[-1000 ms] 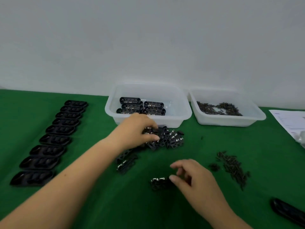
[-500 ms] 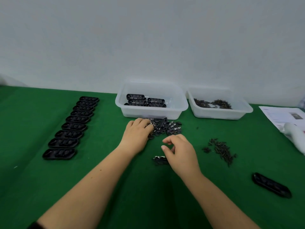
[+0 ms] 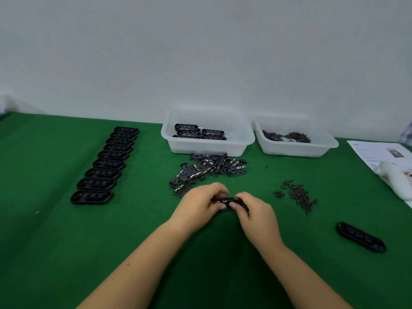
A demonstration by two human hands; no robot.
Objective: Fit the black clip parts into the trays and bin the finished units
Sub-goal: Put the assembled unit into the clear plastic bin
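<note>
Both hands (image 3: pixel 200 205) (image 3: pixel 256 216) now pinch one clip part (image 3: pixel 225 200); nine trays (image 3: pixel 104 162), seemingly.

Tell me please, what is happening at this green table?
A person holds a small black clip part between the left hand and the right hand. A pile of such parts lies ahead, empty trays wait in a row at left, and a few finished units sit in the clear bin.

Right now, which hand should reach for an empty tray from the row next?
Left. The row of trays lies on the left hand's side. The right hand would cross over; both hands grip the clip part.
</note>
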